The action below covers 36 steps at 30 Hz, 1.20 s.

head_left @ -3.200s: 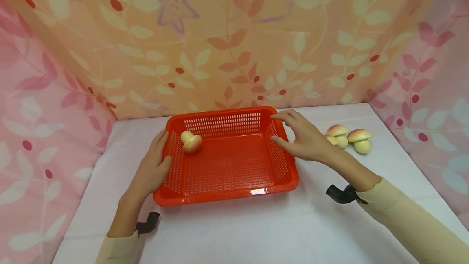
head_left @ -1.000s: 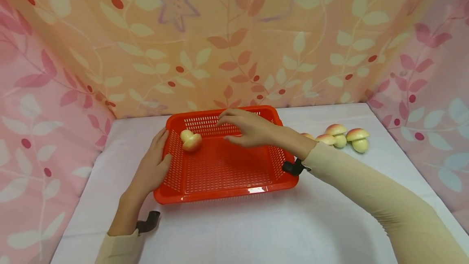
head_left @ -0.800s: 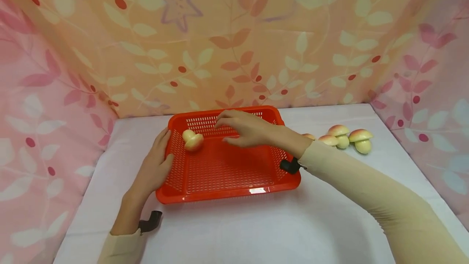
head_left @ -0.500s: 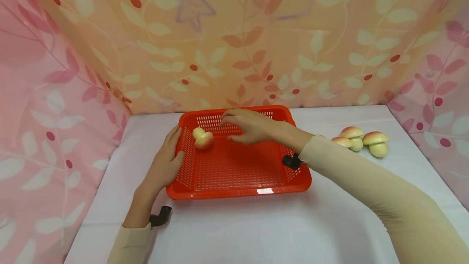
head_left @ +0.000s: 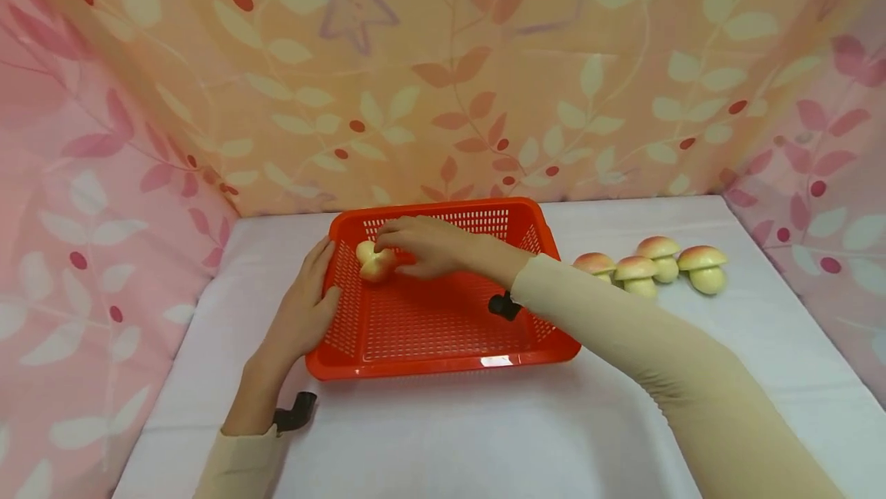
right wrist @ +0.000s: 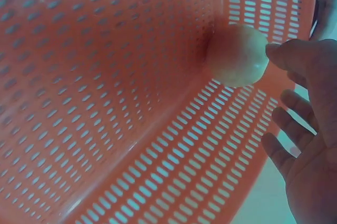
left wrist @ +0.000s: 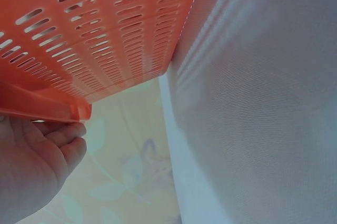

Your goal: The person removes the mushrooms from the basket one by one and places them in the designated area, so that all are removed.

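A red plastic basket (head_left: pixel 443 367) with slotted sides stands on the white table. At its left end lies a toy mushroom (head_left: pixel 376 269) on its side, with a yellow stem and a reddish-yellow cap. My left hand (head_left: pixel 299 316) holds the basket's left rim, fingers outside and under the lip, thumb on top. Over the basket my right hand (head_left: pixel 428 247) reaches to the mushroom with fingers spread. In the right wrist view the thumb tip is at the edge of the mushroom's cap (right wrist: pixel 238 55); the other fingers are apart from it.
Several more toy mushrooms (head_left: pixel 637 272) stand in a cluster on the white tablecloth (head_left: pixel 443 437), right of the basket. Floral cloth (head_left: pixel 588 61) walls close off the back and both sides. Each wrist carries a black camera mount (head_left: pixel 505 305).
My right hand has moved left from the basket's right rim, over its middle, to the mushroom inside. The left hand has stayed on the rim. The view has shifted slightly.
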### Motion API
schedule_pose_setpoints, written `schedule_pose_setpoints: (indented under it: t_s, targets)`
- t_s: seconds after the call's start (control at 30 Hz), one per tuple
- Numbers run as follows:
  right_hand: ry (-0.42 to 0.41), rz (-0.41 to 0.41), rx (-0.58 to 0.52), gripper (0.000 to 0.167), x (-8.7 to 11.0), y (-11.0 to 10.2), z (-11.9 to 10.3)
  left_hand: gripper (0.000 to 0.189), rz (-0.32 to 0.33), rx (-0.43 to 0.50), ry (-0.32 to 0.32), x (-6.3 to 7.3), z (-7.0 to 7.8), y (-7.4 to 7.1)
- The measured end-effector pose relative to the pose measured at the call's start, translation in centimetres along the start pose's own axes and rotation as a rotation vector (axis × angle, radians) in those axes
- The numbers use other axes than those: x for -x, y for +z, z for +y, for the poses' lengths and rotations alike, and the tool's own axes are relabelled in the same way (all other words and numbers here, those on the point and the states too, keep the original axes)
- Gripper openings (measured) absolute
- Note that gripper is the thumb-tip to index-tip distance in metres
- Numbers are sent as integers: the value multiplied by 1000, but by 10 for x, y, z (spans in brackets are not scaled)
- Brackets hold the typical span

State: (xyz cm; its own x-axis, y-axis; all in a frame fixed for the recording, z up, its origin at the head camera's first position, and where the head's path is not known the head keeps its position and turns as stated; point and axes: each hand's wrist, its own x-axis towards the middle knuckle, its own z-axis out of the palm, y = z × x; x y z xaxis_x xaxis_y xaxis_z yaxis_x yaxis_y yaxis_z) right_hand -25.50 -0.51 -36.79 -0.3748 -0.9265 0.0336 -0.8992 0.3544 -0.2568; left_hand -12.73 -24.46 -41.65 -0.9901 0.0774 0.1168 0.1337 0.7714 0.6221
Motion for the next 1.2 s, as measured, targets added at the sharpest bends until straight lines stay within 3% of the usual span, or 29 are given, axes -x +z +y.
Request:
schedule_pose_setpoints:
  t_s: [0.3,0.7,0.93,1.2]
  targets:
    - [21,-119,32,47,-24,7,-3,72,0,15,-3,-2,2,1]
    - [53,-191,25,52,-43,15,-13,73,14,6,6,0,-1,-2]
    - [101,-212,18,51,-46,20,-14,73,1,10,8,0,0,-1]
    - [125,-182,106,51,-44,17,-17,73,1,13,4,0,1,-1]
